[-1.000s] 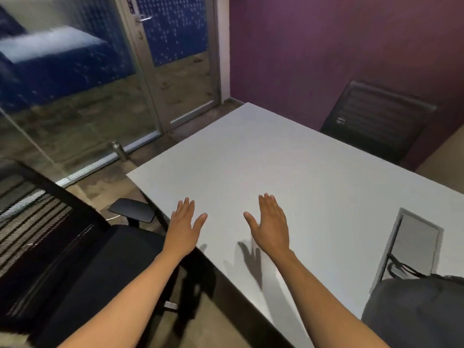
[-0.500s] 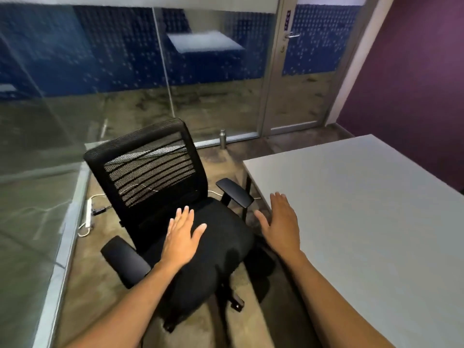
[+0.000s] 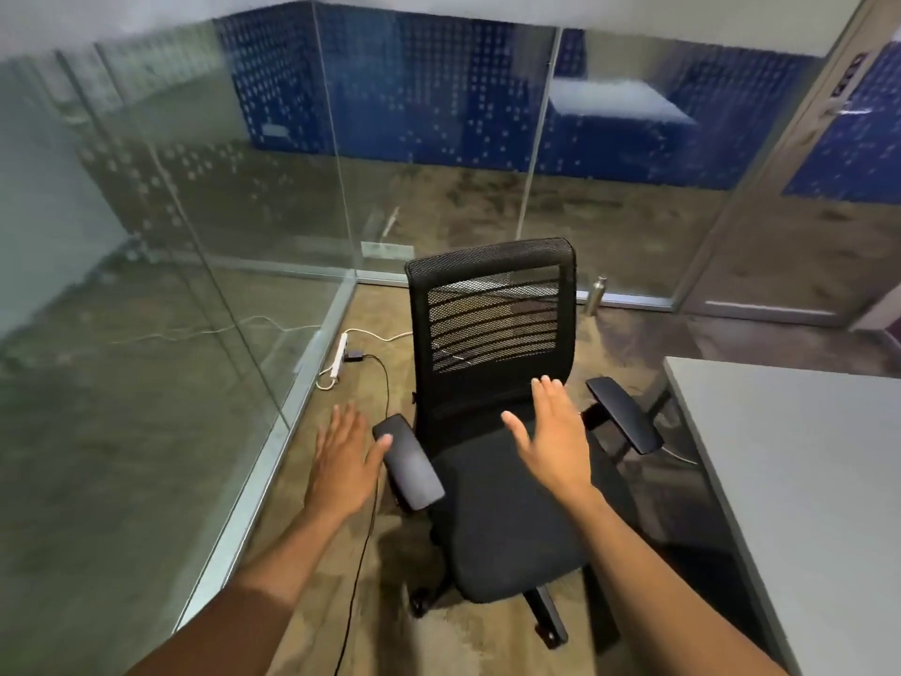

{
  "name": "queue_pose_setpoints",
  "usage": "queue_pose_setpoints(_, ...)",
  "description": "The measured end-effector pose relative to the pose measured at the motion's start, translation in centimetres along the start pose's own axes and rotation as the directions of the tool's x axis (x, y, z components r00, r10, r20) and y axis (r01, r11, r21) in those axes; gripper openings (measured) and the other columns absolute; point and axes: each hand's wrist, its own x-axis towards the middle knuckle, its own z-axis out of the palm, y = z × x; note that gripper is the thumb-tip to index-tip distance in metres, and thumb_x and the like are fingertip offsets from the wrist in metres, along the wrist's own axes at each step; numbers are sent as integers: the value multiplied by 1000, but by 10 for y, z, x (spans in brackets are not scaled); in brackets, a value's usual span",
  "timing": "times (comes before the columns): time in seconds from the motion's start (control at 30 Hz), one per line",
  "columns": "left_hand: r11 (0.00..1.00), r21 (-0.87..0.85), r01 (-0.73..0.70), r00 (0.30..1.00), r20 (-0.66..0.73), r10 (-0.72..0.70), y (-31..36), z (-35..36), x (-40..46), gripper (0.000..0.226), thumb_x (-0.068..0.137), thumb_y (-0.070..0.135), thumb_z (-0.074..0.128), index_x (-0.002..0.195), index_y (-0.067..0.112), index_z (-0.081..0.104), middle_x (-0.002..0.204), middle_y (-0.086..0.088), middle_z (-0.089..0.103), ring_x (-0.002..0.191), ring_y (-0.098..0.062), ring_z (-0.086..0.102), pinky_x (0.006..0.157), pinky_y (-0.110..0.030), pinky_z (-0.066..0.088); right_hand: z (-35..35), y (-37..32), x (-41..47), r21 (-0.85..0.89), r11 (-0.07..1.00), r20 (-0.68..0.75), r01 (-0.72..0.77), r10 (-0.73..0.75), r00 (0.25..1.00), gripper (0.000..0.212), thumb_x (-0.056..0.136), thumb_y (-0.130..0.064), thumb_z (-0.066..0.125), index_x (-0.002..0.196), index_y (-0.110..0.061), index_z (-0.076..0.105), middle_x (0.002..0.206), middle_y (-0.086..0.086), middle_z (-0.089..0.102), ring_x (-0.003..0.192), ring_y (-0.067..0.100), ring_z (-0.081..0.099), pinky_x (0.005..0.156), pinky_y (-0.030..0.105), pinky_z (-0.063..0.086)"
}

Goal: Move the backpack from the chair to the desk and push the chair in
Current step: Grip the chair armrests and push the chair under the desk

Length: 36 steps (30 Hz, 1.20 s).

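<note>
- The black office chair [image 3: 492, 431] stands on the floor in the corner, its mesh back towards the glass wall [image 3: 195, 226] and its seat bare.
- The backpack does not show anywhere from this angle, so I cannot tell where it lies.
- The grey desk [image 3: 804, 480] is to the right of the chair, its near corner just beyond the chair's right armrest [image 3: 624, 414]; the chair is not tucked under it.
- The person's left hand [image 3: 341, 461] is held out flat, palm down, fingers straight and a little apart, clamped on nothing. It sits just left of the chair's left armrest [image 3: 408, 462], and the thumb reaches the pad's back end; whether it touches I cannot tell.
- The right hand [image 3: 553, 436] hangs over the back part of the chair's seat, in front of the lower backrest, palm down, fingers together, thumb spread wide, holding nothing.
- A white power strip [image 3: 340, 356] lies on the floor left of the chair, by the glass wall's frame, with a black cable [image 3: 375, 378] running from it past the chair's left side.
- A metal bottle [image 3: 597, 295] stands on the floor behind the chair, to the right of its backrest, against the glass.
</note>
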Motion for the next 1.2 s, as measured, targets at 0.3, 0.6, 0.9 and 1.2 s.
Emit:
queue_pose_setpoints(0.3, 978, -5, 211, 964, -164, -209, -89, -51, -1, 71, 99, 53, 34, 155, 11, 24, 165, -7, 14, 153, -22, 5, 122, -38, 0, 70, -94, 50, 77, 977, 128, 196, -205, 970, 74, 97, -54, 46, 152, -7, 30, 160, 13, 30, 151, 27, 19, 120, 41, 21)
queue_pose_setpoints(0.6, 952, -8, 305, 934, -192, -301, -151, -72, 58, 66, 99, 47, 44, 151, 8, 33, 164, -9, 19, 153, -24, 7, 123, -42, 3, 129, -160, 119, 118, 950, 199, 290, -309, 930, 75, 97, -55, 45, 152, -6, 29, 161, 15, 28, 151, 27, 19, 122, 40, 18)
queue_pose_setpoints(0.9, 961, 8, 276, 941, -206, -269, -180, -104, 147, 70, 100, 49, 41, 155, 10, 23, 165, -5, 10, 153, -18, -1, 121, -35, -5, 179, -211, 194, 128, 939, 238, 321, -343, 909, 76, 98, -57, 42, 154, -9, 24, 163, 13, 22, 152, 26, 14, 123, 41, 15)
queue_pose_setpoints(1.2, 970, -3, 244, 955, -172, -241, -215, -117, 211, 73, 98, 54, 37, 155, 11, 19, 166, -3, 5, 152, -14, -6, 121, -31, -8, 217, -244, 244, 130, 952, 264, 276, -301, 916, 77, 98, -59, 38, 156, -13, 18, 165, 8, 16, 153, 21, 7, 124, 39, 11)
